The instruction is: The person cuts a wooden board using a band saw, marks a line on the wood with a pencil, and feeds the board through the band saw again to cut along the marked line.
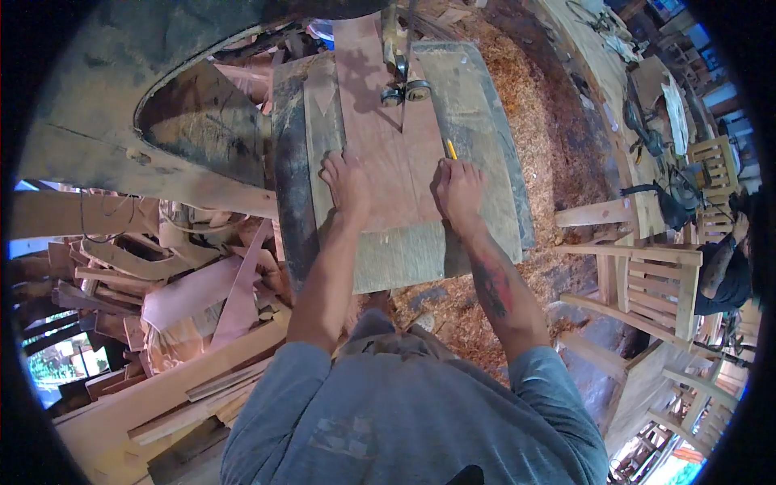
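Note:
A reddish wooden board (392, 182) lies flat on the band saw's worktable (473, 89), its far end running past the blade guide. A thin line or cut runs along the board from the blade (402, 117) toward me. My left hand (347, 182) is at the board's left edge, fingers bent and closed on it. At the right edge my right hand (462, 190) presses against the board with curled fingers. A yellow pencil (451, 149) sticks out forward from that hand. The fingertips of both hands are partly hidden.
Round guide bearings (417, 90) hang just above the board. The saw's large frame (97, 105) rises at the left. Wood offcuts (186, 295) pile up at lower left. Shavings (517, 105) cover the floor. Wooden chairs (638, 283), a long bench and another person (719, 267) are at right.

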Demonstrator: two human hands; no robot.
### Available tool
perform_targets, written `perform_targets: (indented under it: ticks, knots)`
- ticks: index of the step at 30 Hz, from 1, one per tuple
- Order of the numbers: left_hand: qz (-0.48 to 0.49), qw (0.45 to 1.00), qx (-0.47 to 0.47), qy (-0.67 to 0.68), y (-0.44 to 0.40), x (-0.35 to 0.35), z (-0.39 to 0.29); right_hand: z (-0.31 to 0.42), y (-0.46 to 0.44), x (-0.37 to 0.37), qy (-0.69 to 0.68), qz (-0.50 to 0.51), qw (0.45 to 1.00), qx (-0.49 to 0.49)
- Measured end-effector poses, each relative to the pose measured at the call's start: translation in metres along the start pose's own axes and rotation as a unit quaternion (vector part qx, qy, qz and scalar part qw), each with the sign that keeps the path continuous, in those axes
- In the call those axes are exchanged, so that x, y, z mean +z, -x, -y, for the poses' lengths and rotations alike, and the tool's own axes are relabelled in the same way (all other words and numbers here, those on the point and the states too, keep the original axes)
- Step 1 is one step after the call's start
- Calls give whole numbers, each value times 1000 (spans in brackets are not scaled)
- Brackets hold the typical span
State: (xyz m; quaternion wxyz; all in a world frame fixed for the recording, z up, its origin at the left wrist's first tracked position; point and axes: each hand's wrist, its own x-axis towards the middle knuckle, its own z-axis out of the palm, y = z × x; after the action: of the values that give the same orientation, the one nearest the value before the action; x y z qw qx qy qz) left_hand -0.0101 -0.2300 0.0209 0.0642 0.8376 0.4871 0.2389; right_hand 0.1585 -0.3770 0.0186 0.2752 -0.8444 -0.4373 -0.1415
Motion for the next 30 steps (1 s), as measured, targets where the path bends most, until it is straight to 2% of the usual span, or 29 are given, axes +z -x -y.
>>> perform_targets:
  ticks: [4, 7, 10, 12, 15, 30]
  knots:
    - [25, 1000, -11, -3, -10, -2, -1, 2, -9, 3, -1, 9, 1000, 2]
    - [-8, 1000, -10, -19, -15, 3, 0, 1, -14, 7, -8, -30, 999, -23]
    - [9, 1000, -10, -20, -18, 3, 0, 1, -17, 9, -20, -42, 999, -27]
    - [10, 1000, -11, -23, -21, 3, -1, 0, -18, 9, -16, -4, 1000, -12]
    - [13, 1000, -13, -19, -25, 5, 0, 0, -20, 12, -17, 2, 1000, -5]
    - [20, 1000, -8, -2, -46, 11, 1, 1, -43, 23, -14, -13, 1000, -19]
